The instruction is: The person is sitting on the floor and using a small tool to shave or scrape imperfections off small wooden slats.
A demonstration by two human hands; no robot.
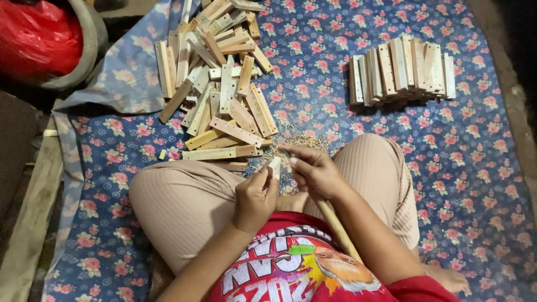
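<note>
- Step in hand: the left hand (254,196) pinches a short pale wooden slat (275,166) upright between thumb and fingertips, over the gap between the knees; the fingers are closed on it.
- The right hand (315,170) is curled around the upper end of a long tan wooden handle (338,228) that slants back toward the body; its working tip is hidden behind the fingers, just beside the slat. By the look of it, the slat's edge is being trimmed or scraped.
- Evidence: a scatter of fine pale shavings (305,141) lies on the blue floral cloth (481,168) just ahead of the hands.
- Next move, as a judgement: short, controlled strokes directed away from the left fingertips, which sit very close to the tool.
- Stock: a loose heap of drilled wooden slats (215,84) lies ahead to the left; a tidy row of stacked slats (401,71) stands ahead to the right, well apart from the heap.
- Edges and room: the bent knees flank the hands closely; open cloth lies between heap and row and far right; a red bag in a grey tub (42,39) occupies the upper-left corner.
</note>
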